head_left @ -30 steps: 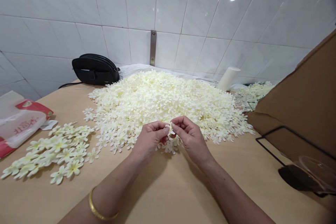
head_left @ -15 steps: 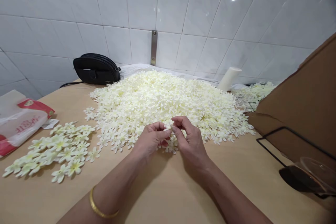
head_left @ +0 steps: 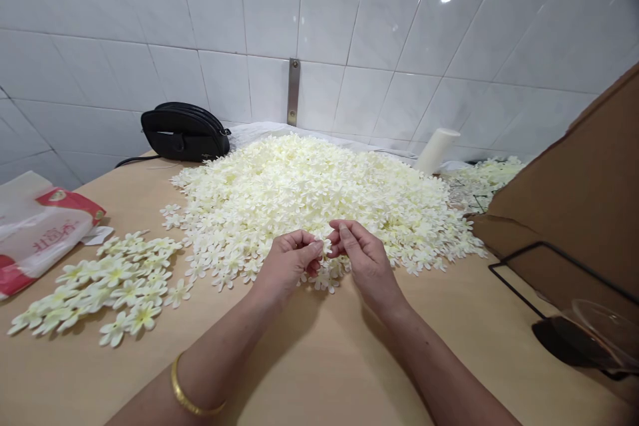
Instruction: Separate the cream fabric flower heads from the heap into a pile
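Note:
A small white artificial flower (head_left: 325, 245) is pinched between the thumb and fingers of my left hand (head_left: 289, 263), at the front edge of a large flower heap (head_left: 309, 186). My right hand (head_left: 367, 263) is just right of that flower, its thumb and fingertips drawn together and curled towards it. Whether anything tiny sits between those right fingertips is hidden. Both hands hover over the heap's near side. To the left lies a smaller group of larger cream flowers (head_left: 114, 286) with yellowish centres, spread on the brown table (head_left: 319, 373).
A black bag (head_left: 184, 133) rests against the tiled wall at back left. At far left is a red and white plastic packet (head_left: 47, 233). A white roll (head_left: 436, 152) leans at the back right. On the right are a cardboard box (head_left: 574, 173), a black wire frame (head_left: 514, 286) and sunglasses (head_left: 574, 343).
My right hand has drawn slightly rightwards, away from my left fingertips, and the flower in my left hand shows more fully. The left hand has barely moved.

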{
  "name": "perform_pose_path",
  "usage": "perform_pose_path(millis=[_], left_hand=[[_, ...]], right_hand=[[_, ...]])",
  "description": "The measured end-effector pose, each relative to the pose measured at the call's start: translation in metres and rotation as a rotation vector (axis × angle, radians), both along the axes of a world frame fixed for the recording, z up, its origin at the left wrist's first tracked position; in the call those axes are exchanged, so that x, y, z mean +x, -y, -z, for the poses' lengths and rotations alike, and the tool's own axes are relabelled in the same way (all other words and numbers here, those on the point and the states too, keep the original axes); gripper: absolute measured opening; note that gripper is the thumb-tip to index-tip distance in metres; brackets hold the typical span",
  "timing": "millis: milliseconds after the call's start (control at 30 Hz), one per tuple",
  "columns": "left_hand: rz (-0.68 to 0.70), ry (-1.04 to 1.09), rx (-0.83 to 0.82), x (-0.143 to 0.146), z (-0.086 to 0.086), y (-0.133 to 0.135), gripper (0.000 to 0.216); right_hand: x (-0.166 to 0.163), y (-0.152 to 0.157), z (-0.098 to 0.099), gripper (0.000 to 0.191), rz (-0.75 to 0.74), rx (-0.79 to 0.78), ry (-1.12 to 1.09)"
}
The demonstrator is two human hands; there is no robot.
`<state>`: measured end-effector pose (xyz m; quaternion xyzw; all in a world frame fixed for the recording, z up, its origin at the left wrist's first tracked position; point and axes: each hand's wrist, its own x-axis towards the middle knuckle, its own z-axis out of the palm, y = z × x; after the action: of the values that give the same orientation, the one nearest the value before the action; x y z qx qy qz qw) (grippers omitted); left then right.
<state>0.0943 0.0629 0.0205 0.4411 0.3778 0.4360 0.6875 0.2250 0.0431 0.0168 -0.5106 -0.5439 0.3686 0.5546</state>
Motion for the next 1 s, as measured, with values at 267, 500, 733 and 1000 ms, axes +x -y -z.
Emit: perform_pose_path(millis=[267, 500, 733, 1000], left_hand=[[0.037, 0.039, 0.007, 0.0, 0.002, -0.001, 0.033], [0.066, 0.026, -0.02, 0.001, 0.002, 0.0, 0.035], [0.041, 0.024, -0.095, 0.001, 0.001, -0.002, 0.036], [-0.104, -0.025, 0.005, -0.011, -0.004, -0.012, 0.035]], right_hand=[[-0.006, 0.003, -0.005, 0.039, -0.249, -0.17, -0.205], [-0.006, 0.002, -0.003, 0.021, -0.231, -0.162, -0.345], [-0.001, -0.002, -0.002, 0.02, -0.088, -0.114, -0.434], [0.002, -0.002, -0.004, 0.024, -0.073, -0.17, -0.468]])
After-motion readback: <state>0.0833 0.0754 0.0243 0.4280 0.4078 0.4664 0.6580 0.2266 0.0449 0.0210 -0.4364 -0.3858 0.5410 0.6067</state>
